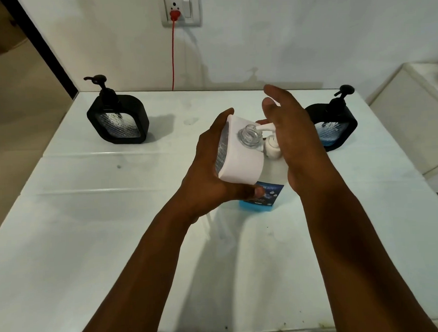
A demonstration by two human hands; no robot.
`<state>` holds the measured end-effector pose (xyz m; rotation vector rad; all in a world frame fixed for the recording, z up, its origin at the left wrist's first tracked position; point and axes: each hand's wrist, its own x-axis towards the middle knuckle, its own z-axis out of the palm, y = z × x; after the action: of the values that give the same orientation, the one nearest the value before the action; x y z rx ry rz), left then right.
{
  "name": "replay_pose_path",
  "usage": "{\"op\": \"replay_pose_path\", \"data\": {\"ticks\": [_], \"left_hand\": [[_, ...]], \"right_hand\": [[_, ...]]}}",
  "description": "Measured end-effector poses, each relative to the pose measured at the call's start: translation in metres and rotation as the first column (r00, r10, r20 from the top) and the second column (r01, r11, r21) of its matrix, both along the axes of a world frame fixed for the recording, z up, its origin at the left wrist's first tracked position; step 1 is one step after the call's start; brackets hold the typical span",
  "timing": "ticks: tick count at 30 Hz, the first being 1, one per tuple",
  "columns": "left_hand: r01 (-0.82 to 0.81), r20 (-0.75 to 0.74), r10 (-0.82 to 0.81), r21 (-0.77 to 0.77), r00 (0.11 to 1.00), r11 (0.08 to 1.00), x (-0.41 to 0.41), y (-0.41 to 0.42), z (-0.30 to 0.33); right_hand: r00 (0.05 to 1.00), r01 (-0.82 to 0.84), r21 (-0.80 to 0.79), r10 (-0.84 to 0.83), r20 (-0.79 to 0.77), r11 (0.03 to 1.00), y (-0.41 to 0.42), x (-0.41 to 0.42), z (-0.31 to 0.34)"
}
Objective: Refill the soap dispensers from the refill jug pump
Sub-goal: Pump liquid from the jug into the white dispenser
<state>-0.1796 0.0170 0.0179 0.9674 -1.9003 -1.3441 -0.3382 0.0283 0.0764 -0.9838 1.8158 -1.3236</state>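
Over the middle of the white table (96, 244), the left hand (208, 171) grips a lidless white dispenser (240, 162), tilted with its open neck at the spout of the refill jug (261, 196) behind it, while the right hand (294, 138), fingers straight, rests on the jug's pump (271, 144).

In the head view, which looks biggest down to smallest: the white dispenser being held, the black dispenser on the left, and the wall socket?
1. White dispenser, though it is nearest the camera, which flatters it.
2. Black dispenser on the left.
3. Wall socket.
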Motion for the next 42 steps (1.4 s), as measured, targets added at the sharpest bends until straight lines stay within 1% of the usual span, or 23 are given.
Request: {"op": "replay_pose_path", "data": {"ticks": [2, 6, 8, 9, 12, 14, 18, 24, 26, 29, 31, 33, 36, 37, 40, 42], "left_hand": [[0.005, 0.004, -0.005, 0.000, 1.000, 1.000, -0.0007, 0.0002, 0.0002], [-0.001, 0.006, 0.001, -0.001, 1.000, 1.000, -0.0029, 0.0031, 0.0039], [-0.009, 0.007, 0.009, 0.009, 1.000, 1.000, -0.0012, 0.0023, 0.0036], [-0.010, 0.008, 0.010, 0.016, 1.000, 1.000, -0.0001, 0.0020, 0.0031], [-0.010, 0.000, 0.010, 0.028, 1.000, 1.000, 0.0012, 0.0020, 0.0039], [-0.008, -0.002, 0.008, 0.023, 1.000, 1.000, -0.0003, 0.0023, 0.0053], [-0.009, -0.009, 0.009, 0.022, 1.000, 1.000, -0.0005, 0.0018, 0.0031], [0.003, -0.021, -0.003, 0.009, 1.000, 1.000, -0.0009, 0.0014, 0.0048], [0.004, -0.017, -0.004, 0.008, 1.000, 1.000, 0.0006, 0.0011, 0.0023], [0.004, -0.019, -0.003, 0.019, 1.000, 1.000, 0.0015, -0.0001, 0.0019], [0.003, -0.020, -0.003, 0.025, 1.000, 1.000, 0.0015, 0.0000, 0.0014], [0.001, -0.023, 0.000, 0.025, 1.000, 1.000, 0.0014, 0.0004, 0.0013], [0.003, -0.033, -0.003, 0.019, 0.999, 1.000, 0.0011, 0.0009, 0.0014], [0.004, -0.029, -0.003, 0.014, 1.000, 1.000, 0.0005, 0.0011, 0.0022], [-0.003, -0.020, 0.003, 0.013, 1.000, 1.000, 0.0006, 0.0018, 0.0024], [-0.009, -0.018, 0.009, 0.016, 1.000, 1.000, 0.0023, 0.0011, 0.0012]], "right_hand": [[0.999, 0.017, -0.027, -0.018, -0.031, 0.999, -0.0001, 0.0005, -0.0010], [0.995, 0.050, -0.029, -0.052, -0.080, 0.998, -0.0004, 0.0039, -0.0026], [0.995, 0.042, -0.007, -0.042, -0.094, 0.999, -0.0001, 0.0041, -0.0044], [0.996, 0.038, 0.013, -0.036, -0.081, 0.999, 0.0002, 0.0042, -0.0042], [1.000, 0.005, 0.022, -0.005, 0.021, 1.000, 0.0003, 0.0044, -0.0013], [1.000, 0.001, 0.048, -0.002, 0.017, 0.999, -0.0003, 0.0039, 0.0001], [0.997, -0.014, 0.027, 0.016, -0.073, 1.000, 0.0007, 0.0027, 0.0000], [0.989, 0.026, 0.004, -0.025, -0.143, 1.000, 0.0011, 0.0045, 0.0000], [0.992, 0.034, 0.006, -0.033, -0.123, 0.999, 0.0035, 0.0051, -0.0023], [0.999, 0.027, 0.034, -0.028, 0.019, 0.999, 0.0013, 0.0040, -0.0025], [0.998, 0.008, 0.074, -0.013, 0.067, 0.997, -0.0028, 0.0035, 0.0016], [0.999, 0.011, 0.071, -0.013, 0.035, 0.997, -0.0020, 0.0034, 0.0029], [0.996, 0.016, -0.008, -0.016, -0.092, 1.000, 0.0015, 0.0025, 0.0004], [0.993, 0.018, -0.011, -0.019, -0.120, 1.000, 0.0022, 0.0029, 0.0003], [0.987, 0.033, -0.002, -0.033, -0.155, 0.999, 0.0031, 0.0052, -0.0002], [0.990, 0.040, 0.021, -0.036, -0.136, 0.999, 0.0038, 0.0057, -0.0037]]}}
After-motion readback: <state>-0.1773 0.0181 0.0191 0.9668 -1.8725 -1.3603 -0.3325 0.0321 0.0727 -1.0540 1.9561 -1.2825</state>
